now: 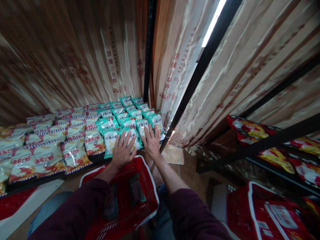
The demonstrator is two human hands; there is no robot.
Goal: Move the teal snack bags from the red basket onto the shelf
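Both my hands rest on the front row of green-and-white snack bags (111, 137) on a low black shelf. My left hand (123, 150) lies flat with fingers spread over a front bag. Just to its right, my right hand (151, 141) presses on the neighbouring bags, fingers stretched out. Neither hand grips anything. Behind them, more green bags (122, 116) stand in rows reaching back to the curtain. Below my forearms is a red plastic basket (152, 196) with a white rim, holding two dark packets (136, 188); my left arm hides part of it.
White-and-orange snack bags (47, 156) fill the shelf to the left. Black metal posts (192, 86) slant up in front of printed curtains (172, 43). At right, red and yellow bags (270, 150) lie on another shelf, above a second red basket (240, 206) with packages.
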